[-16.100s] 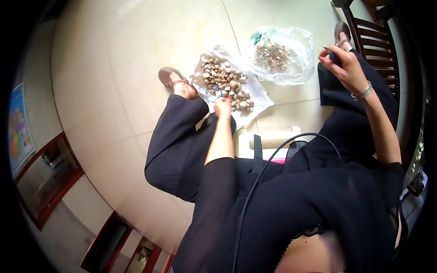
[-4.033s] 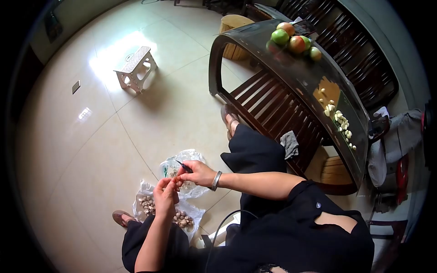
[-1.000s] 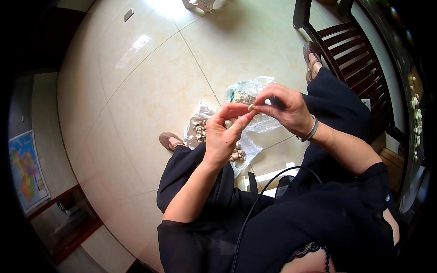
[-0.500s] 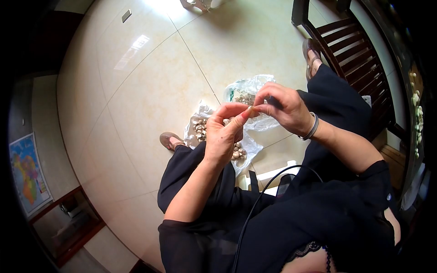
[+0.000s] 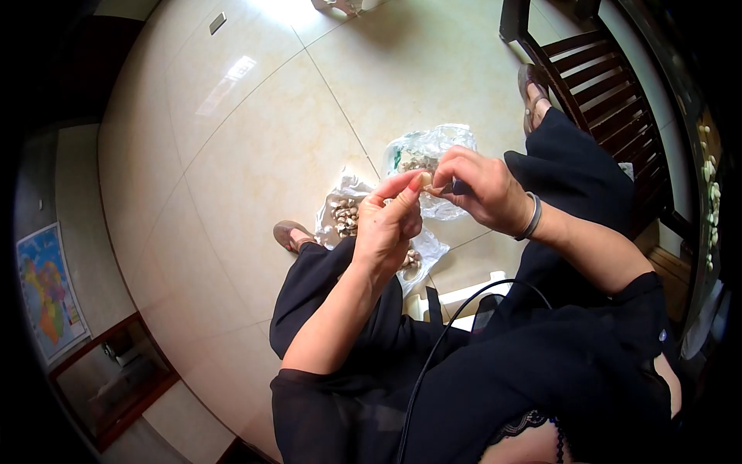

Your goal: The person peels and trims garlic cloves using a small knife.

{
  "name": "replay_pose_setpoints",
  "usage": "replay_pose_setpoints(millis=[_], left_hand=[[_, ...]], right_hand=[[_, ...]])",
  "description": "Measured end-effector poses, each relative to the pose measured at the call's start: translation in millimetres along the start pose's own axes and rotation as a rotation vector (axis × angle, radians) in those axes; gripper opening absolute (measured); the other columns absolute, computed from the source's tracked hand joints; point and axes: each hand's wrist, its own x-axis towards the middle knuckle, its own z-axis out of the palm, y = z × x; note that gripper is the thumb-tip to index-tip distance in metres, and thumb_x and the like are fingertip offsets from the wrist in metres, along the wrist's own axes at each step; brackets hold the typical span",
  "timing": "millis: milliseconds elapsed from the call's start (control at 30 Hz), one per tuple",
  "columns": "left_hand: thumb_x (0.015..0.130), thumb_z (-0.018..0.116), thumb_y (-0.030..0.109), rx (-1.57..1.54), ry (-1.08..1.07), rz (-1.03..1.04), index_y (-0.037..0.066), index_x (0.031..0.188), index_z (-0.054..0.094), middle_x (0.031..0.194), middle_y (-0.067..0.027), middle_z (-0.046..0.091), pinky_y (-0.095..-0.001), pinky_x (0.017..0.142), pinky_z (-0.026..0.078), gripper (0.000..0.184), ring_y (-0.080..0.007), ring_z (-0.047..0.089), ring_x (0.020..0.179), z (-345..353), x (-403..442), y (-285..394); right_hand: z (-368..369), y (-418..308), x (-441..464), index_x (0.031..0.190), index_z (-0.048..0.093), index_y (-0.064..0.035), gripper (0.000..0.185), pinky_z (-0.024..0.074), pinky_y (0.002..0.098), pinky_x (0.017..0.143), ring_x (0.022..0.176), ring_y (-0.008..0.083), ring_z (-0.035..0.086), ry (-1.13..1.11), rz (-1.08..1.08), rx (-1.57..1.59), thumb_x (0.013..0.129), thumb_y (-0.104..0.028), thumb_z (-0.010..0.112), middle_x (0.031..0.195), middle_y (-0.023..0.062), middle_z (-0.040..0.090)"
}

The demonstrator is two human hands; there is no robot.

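Observation:
In front of me, above the bags on the floor, my left hand [image 5: 389, 224] pinches a small pale garlic clove [image 5: 425, 179] between thumb and forefinger. Close on its right is my right hand [image 5: 488, 192], closed with bent fingers, a grey bangle on its wrist. A thin pale edge and a small dark patch show at its fingertips; I cannot make out what they are. Below lies a white plastic bag [image 5: 330, 203] with several brownish-white garlic cloves [image 5: 345, 218], partly hidden by my left hand. Behind my hands, another plastic bag [image 5: 456, 138] holds grey-brown bits [image 5: 418, 164].
White peeled cloves [image 5: 711, 185] lie along a dark edge at far right. A dark slatted wooden chair [image 5: 599, 81] stands beside my foot. A white plastic piece [image 5: 464, 294] is between my legs, with a black cable [image 5: 448, 317] across it. A phone-like object [image 5: 218, 23] lies on the tiles.
My right hand has drawn slightly right and down from the clove, leaving more of it showing in my left fingers. The whole view has shifted slightly.

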Motion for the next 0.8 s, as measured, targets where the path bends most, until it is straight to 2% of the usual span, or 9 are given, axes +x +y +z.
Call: replay_pose_setpoints(millis=[133,367,533,633,700,800], left_hand=[[0.083,0.057,0.010,-0.023,-0.007,-0.002,0.003,0.106,0.057,0.074,0.0005,0.054,-0.0196,0.043,0.027,0.024,-0.0065,0.033,0.048,-5,3,-1],[0.083,0.056,0.009,-0.045,-0.015,0.005,0.003,0.106,0.056,0.074,0.0008,0.054,-0.0194,0.043,0.027,0.024,-0.0060,0.034,0.048,-3,2,0],[0.083,0.056,0.009,-0.061,0.038,-0.025,0.003,0.106,0.056,0.074,0.0018,0.053,-0.0189,0.043,0.027,0.024,-0.0059,0.035,0.048,-1,1,1],[0.083,0.056,0.010,-0.060,-0.057,0.008,0.003,0.105,0.056,0.075,0.0016,0.054,-0.0186,0.043,0.027,0.023,-0.0054,0.035,0.048,-4,2,-1],[0.084,0.057,0.013,0.070,-0.064,0.105,0.004,0.099,0.058,0.070,-0.0005,0.054,-0.0170,0.041,0.025,0.018,-0.0030,0.033,0.044,-2,3,-1],[0.085,0.055,0.012,0.122,-0.013,0.145,0.005,0.097,0.054,0.068,-0.0009,0.053,-0.0160,0.040,0.023,0.014,-0.0020,0.033,0.044,8,0,3]], right_hand=[[2,0,-1,0.081,0.051,-0.0017,0.026,0.0481,0.0303,0.056,0.068,0.0257,0.058,0.001,-0.045,-0.059,0.060,0.008,0.064,0.077,0.0106,0.054],[3,-1,-1,0.081,0.052,-0.0026,0.024,0.0480,0.0289,0.052,0.063,0.0243,0.058,-0.010,-0.092,-0.116,0.062,0.007,0.063,0.076,0.0091,0.053],[4,1,-3,0.081,0.053,-0.0032,0.019,0.0468,0.0272,0.046,0.056,0.0218,0.058,-0.004,-0.203,-0.247,0.067,0.002,0.064,0.074,0.0079,0.053],[5,3,-4,0.082,0.054,-0.0041,0.012,0.0478,0.0279,0.047,0.058,0.0201,0.059,-0.002,-0.259,-0.240,0.072,-0.006,0.060,0.077,0.0071,0.055],[1,0,-2,0.083,0.054,-0.0039,0.013,0.0481,0.0284,0.052,0.062,0.0212,0.059,0.008,-0.198,-0.188,0.073,-0.006,0.061,0.077,0.0082,0.055],[-9,1,6,0.087,0.056,-0.0021,0.015,0.0467,0.0295,0.064,0.071,0.0229,0.058,0.070,0.055,0.124,0.074,-0.007,0.064,0.078,0.0100,0.056]])
